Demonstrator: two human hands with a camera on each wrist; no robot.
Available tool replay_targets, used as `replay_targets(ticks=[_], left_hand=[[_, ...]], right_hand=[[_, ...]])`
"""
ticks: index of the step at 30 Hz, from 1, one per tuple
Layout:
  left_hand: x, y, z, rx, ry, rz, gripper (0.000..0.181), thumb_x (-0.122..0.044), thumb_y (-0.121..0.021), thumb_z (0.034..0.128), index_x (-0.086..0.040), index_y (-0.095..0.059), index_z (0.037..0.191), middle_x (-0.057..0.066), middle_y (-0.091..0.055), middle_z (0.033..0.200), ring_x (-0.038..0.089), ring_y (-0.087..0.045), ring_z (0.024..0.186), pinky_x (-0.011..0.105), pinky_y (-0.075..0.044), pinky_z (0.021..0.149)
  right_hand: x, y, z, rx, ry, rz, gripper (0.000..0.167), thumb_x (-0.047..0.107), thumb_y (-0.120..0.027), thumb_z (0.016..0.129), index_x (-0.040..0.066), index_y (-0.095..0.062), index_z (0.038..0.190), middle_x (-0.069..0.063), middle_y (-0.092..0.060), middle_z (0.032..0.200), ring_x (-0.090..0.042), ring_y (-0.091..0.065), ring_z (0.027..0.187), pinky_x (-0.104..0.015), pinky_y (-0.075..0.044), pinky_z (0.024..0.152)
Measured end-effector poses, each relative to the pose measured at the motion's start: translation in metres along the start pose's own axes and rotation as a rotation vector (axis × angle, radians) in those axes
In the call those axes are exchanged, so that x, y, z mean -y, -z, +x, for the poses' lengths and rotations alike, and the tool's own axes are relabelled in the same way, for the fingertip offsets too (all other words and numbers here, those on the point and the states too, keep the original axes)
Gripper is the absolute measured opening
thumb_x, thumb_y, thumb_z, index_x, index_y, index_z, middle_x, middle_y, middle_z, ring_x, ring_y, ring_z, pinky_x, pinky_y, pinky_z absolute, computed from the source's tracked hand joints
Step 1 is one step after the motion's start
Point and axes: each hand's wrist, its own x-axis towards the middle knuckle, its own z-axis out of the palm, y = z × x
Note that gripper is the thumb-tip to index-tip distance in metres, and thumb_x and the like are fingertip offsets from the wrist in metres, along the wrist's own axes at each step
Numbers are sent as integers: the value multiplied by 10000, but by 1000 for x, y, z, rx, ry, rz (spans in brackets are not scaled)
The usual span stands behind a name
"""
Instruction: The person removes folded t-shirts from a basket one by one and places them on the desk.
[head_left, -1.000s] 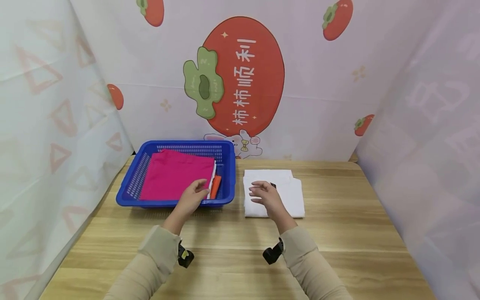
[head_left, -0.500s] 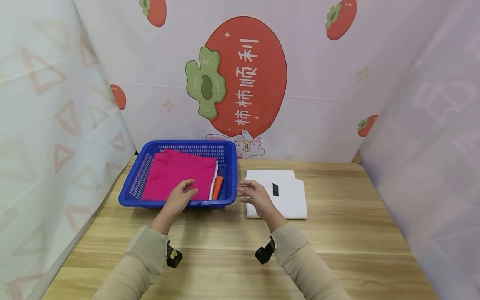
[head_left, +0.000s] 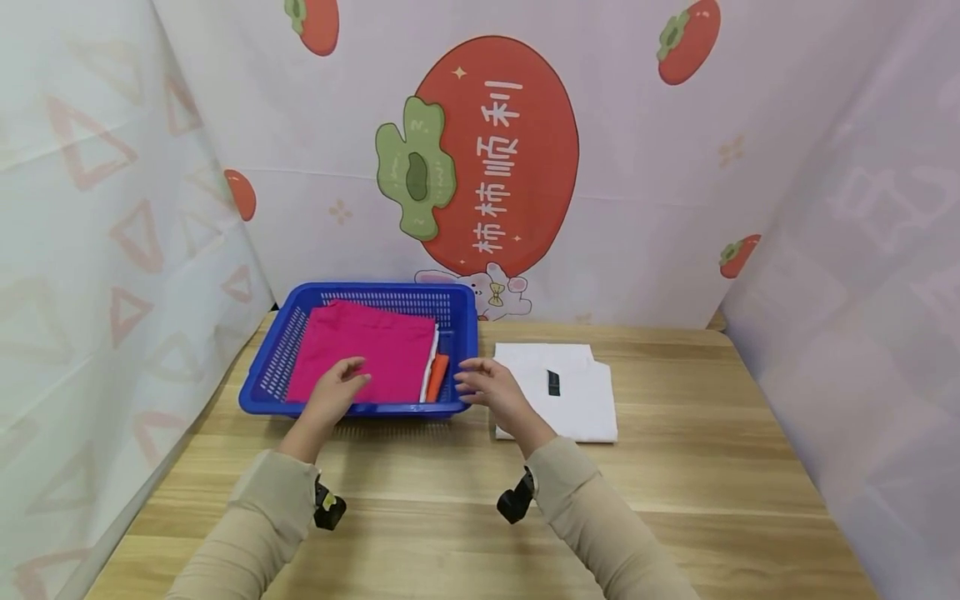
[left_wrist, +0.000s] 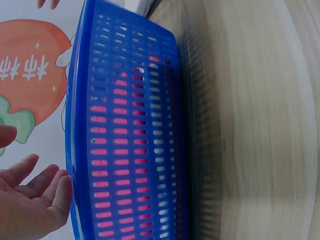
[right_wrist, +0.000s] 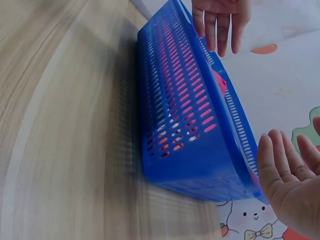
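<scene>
A blue slotted plastic basket [head_left: 258, 354] stands at the back left of the table. In it lie a folded pink cloth [head_left: 367, 350], a thin white layer at its right side and an orange folded piece [head_left: 437, 377]. My left hand [head_left: 330, 396] hovers above the basket's front rim, fingers relaxed, holding nothing. Near the front right corner is my right hand [head_left: 498, 392], also with nothing in it and its fingers loosely bent. A folded white garment [head_left: 573, 408] with a black label [head_left: 553, 383] lies to the right of that hand.
The wooden table [head_left: 675, 467] carries the basket and the garment. Behind it hangs a curtain [head_left: 645, 250] printed with persimmons, with more curtain at both sides. A small black camera sits on each wrist, the left wrist camera [head_left: 328, 507] among them.
Both hands have moved left. My right hand has gone from over the white garment to the basket's right corner, uncovering the black label; my left hand has shifted along the front rim.
</scene>
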Motion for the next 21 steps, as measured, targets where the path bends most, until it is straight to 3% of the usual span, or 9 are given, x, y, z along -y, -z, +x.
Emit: replay_targets(ticks=[9,16,21], left_hand=[[8,15,7,-39,52,16,525,-263,-435,893,-2,-285,1323,208,-266,1337,341,-250,1206,463,-257,941],[14,26,17,-76,72,54,502,-244,-413,900,24,-297,1308,230,-275,1321,356,-261,1192,473,-254,937],[22,34,28,-110,78,71,480,-221,-402,898,47,-319,1287,241,-299,1300,366,-289,1168,473,-263,928]], right_hand=[[3,-10,15,35,-25,-1,307,58,-420,891,-103,-422,1153,-290,-475,1095,-349,-513,952,-366,-448,775],[1,-17,29,28,-38,-16,283,56,-445,883,-92,-446,1124,-191,-541,989,-203,-562,791,-417,-423,804],[-1,-24,38,52,-50,-58,299,45,-465,870,-96,-447,1133,-235,-523,1029,-184,-556,775,-392,-448,767]])
